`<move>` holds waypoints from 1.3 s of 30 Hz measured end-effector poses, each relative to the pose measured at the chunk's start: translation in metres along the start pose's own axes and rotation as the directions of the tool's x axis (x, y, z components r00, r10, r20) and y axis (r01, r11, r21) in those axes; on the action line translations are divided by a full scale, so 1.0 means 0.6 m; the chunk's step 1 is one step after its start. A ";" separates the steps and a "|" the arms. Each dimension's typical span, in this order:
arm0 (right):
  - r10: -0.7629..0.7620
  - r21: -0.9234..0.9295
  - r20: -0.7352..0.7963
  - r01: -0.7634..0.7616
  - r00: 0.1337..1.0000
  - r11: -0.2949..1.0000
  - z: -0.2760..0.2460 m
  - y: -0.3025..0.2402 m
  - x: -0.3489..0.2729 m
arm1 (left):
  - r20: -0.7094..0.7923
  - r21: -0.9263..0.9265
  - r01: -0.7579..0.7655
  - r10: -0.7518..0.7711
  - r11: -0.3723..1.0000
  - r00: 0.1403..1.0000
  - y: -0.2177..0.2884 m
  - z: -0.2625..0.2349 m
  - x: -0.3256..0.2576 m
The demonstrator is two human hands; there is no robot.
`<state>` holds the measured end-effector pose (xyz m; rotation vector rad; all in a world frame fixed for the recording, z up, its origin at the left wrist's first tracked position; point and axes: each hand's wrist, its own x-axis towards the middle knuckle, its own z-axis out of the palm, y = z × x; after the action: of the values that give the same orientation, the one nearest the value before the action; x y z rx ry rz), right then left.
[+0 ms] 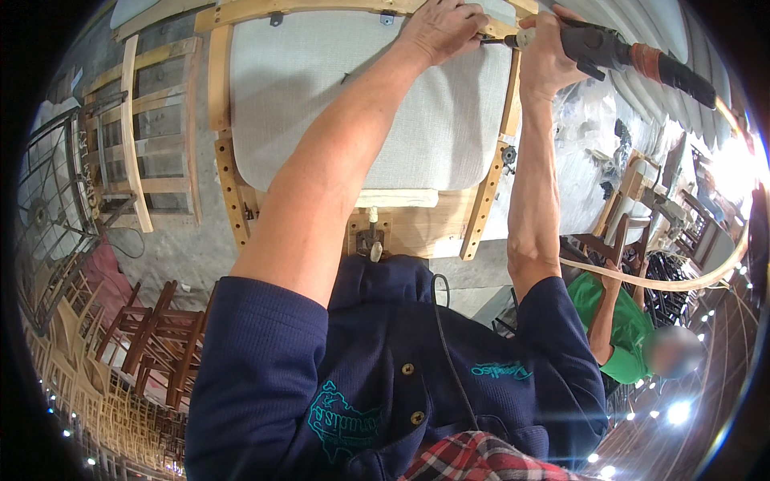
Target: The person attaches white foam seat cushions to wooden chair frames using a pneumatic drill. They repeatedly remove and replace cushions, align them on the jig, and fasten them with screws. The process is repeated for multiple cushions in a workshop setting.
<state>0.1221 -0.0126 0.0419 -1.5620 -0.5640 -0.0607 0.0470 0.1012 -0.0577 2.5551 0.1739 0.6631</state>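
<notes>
Seat cushion: a pale grey fabric pad (pixel 361 104) fills the upper middle of the frame, lying on a light wooden chair frame (pixel 228 184) whose rails show along its left, top and right edges.
Chair frame: bare pale wood with a row of holes down the side rails; a metal clamp or fitting (pixel 370 240) sits at its lower middle edge, just above the dark blue jacket.
Power tool: a dark hand-held gun (pixel 597 48) in the upper right of the frame, with an orange collar and a black hose running off to the right; its tip meets the cushion's top right corner, right beside the left fingers.
Left hand: the left hand (pixel 441 28) lies knuckles-up on the fabric near the top edge, fingers curled down and pressing or pinching the cloth at the corner; it grips nothing else.
Right hand: the right hand (pixel 545 56) is wrapped closed around the tool's grip, the wrist straight below it.
Doing it well: judging from the pose, the cloth should be kept taut and flat under the left fingers, which ought to stay clear of the tool's tip, and the tool should meet the wooden rail squarely.
Around: another person in a green shirt (pixel 622 321) at the lower right; stacked brown chairs (pixel 152 337) at the lower left.
</notes>
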 end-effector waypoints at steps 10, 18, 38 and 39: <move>0.033 0.110 0.009 -0.033 0.999 0.993 0.004 0.004 0.001 | -0.044 -0.003 -0.024 0.024 1.000 0.999 -0.005 0.009 -0.001; 0.068 0.066 -0.034 -0.066 0.997 0.996 0.014 -0.018 -0.001 | -0.032 0.011 -0.022 0.023 1.000 0.999 -0.004 0.005 -0.003; -0.304 -0.098 0.015 0.304 0.953 0.948 0.010 0.007 0.021 | -0.071 0.013 -0.021 0.022 1.000 0.997 -0.004 0.011 -0.003; -0.366 -0.121 0.031 0.367 0.930 0.922 0.005 0.016 0.028 | -0.072 0.011 -0.021 0.022 1.000 0.997 -0.004 0.012 -0.002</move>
<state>0.1395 -0.0044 0.0390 -1.5598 -0.8682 -0.3818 0.0493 0.1000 -0.0652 2.5473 0.1743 0.7655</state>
